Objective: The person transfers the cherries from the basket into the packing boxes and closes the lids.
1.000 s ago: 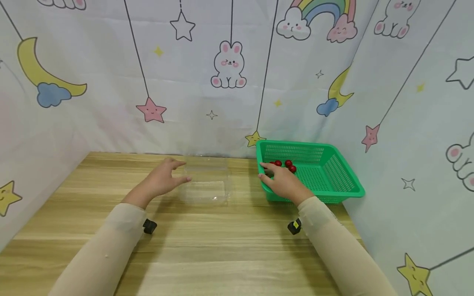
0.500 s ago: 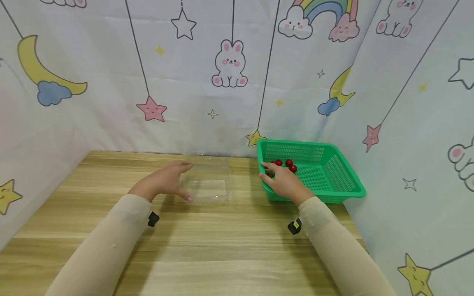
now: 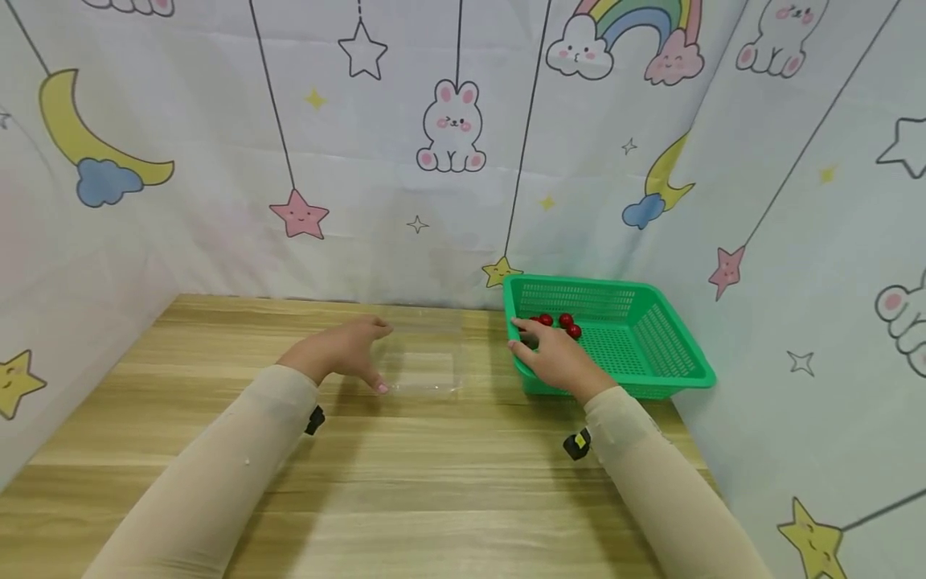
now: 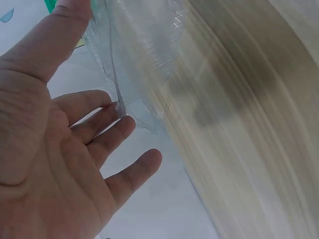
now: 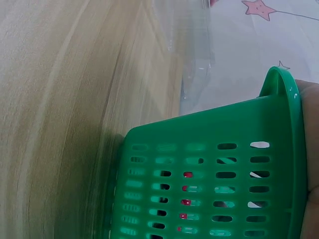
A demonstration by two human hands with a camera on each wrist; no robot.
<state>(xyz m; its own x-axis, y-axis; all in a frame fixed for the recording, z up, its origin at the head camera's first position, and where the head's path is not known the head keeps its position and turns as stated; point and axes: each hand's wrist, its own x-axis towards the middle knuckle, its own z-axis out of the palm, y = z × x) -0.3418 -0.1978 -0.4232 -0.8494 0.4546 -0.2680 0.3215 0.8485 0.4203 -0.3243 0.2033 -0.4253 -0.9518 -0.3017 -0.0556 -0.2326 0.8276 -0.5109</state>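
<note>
A clear plastic box (image 3: 423, 371) stands on the wooden table, its raised lid (image 3: 423, 322) at the back. At its left side, my left hand (image 3: 343, 350) spreads thumb and fingers around the end; in the left wrist view, fingertips touch the clear plastic edge (image 4: 119, 94). My right hand (image 3: 557, 358) lies over the front left corner of a green basket (image 3: 615, 382), with thumb and fingertips near the left rim. Small shiny red round fruits (image 3: 567, 321) lie inside, partly hidden by this hand. Through the basket's slots, the right wrist view shows bits of red.
The wooden table (image 3: 405, 482) runs up to a white printed curtain (image 3: 376, 177) behind. Another curtain side (image 3: 796, 322) borders the basket on the right. A strip of table separates box and basket.
My left hand has moved right and widened around the box's left end. The clear box has shifted slightly right. My right hand and the basket have stayed in place.
</note>
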